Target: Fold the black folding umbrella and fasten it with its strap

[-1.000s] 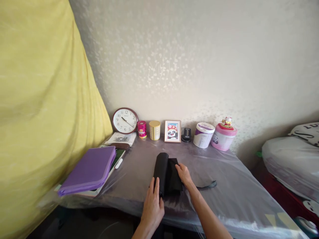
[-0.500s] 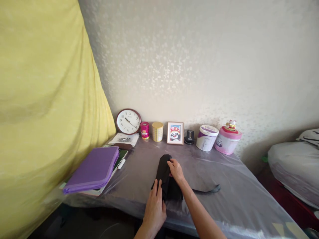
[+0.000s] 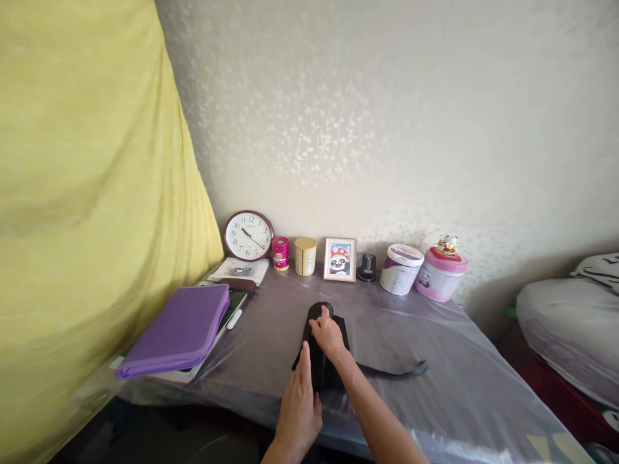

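"Gripping what?"

"Right hand (image 3: 327, 334) rests atop the black bundle (image 3: 317, 365), clasp unclear; left hand (image 3: 298, 398), fingers extended, touches its near part."

"Its long axis?"

"Beneath the right hand, pointing toward the wall (image 3: 387, 142)."

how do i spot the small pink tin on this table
At the back of the table, find the big white-faced clock. The small tin stands just to its right. It is deep pink around its sides and top, while the yellow-lidded container on its other side is wider.
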The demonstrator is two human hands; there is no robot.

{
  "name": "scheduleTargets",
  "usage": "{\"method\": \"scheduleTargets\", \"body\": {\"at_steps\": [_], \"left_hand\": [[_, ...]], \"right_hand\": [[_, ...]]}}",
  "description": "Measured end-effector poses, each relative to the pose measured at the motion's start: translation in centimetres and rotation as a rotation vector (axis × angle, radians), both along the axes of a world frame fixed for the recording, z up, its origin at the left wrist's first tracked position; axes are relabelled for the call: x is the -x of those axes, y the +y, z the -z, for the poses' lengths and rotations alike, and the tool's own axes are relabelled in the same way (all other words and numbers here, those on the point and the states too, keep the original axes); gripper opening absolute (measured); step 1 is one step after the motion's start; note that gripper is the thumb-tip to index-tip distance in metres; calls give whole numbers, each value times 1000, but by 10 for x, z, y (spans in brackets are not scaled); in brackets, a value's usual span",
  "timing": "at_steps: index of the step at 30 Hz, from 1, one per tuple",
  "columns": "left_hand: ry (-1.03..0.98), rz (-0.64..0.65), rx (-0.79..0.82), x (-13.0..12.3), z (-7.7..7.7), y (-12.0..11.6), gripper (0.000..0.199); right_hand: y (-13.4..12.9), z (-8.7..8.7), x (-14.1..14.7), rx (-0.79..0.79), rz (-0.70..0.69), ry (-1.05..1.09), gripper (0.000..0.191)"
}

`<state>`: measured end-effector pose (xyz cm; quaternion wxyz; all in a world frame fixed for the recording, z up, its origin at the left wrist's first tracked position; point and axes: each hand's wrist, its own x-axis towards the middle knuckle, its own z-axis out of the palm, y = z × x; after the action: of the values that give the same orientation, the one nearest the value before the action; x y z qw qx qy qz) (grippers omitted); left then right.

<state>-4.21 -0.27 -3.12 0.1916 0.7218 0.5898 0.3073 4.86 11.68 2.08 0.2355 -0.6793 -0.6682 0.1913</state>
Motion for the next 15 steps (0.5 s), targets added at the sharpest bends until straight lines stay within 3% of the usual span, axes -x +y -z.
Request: {"method": "scheduleTargets", "body": {"at_steps": [4,9,12,15], "left_hand": [[90,-2,46,2,-4,-1,80],[173,-33,49,1,7,0,67],[155,-54,14,0,19,1,64],[138,-57,-25,0,28,2,62]], "right_hand": [[-5,-1,8,-3,-79,-50,48],[-15,5,2,-92,-285,116,35],[-33,10,-10,-249,-372,278,27],[-51,21,-23,-467,-321,308,25]]}}
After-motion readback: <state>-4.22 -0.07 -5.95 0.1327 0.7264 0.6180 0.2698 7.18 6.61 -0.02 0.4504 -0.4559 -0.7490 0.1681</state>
